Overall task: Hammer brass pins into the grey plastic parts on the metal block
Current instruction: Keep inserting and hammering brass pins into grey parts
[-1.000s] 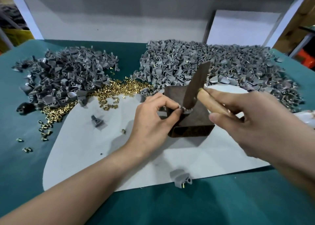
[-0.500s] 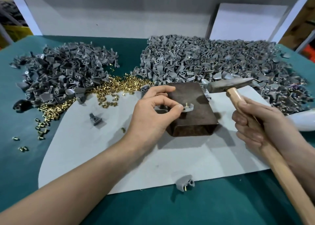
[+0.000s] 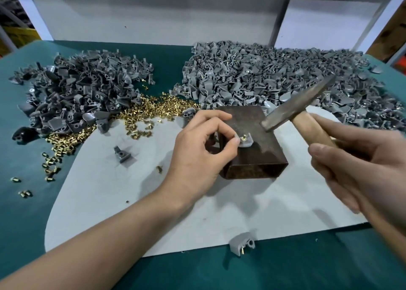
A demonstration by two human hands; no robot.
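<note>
A dark rusty metal block (image 3: 259,155) stands on the white mat. On its top lies a grey plastic part (image 3: 245,143) with a brass pin (image 3: 243,138) sticking up from it. My left hand (image 3: 197,153) pinches the part's left edge between thumb and forefinger. My right hand (image 3: 360,171) grips the wooden handle of a hammer (image 3: 298,102). The hammer's steel head hangs tilted above the block's right side, a little up and right of the pin.
A pile of grey parts (image 3: 83,96) lies at back left, a larger pile (image 3: 274,74) at back right. Loose brass pins (image 3: 151,109) spread between them. Single grey parts lie on the white mat (image 3: 219,213) at the left (image 3: 122,155) and at the front edge (image 3: 241,243).
The hammer came up off the part, swung out to the right, and now is back over the block's right side. My left hand has kept its pinch on the part.
</note>
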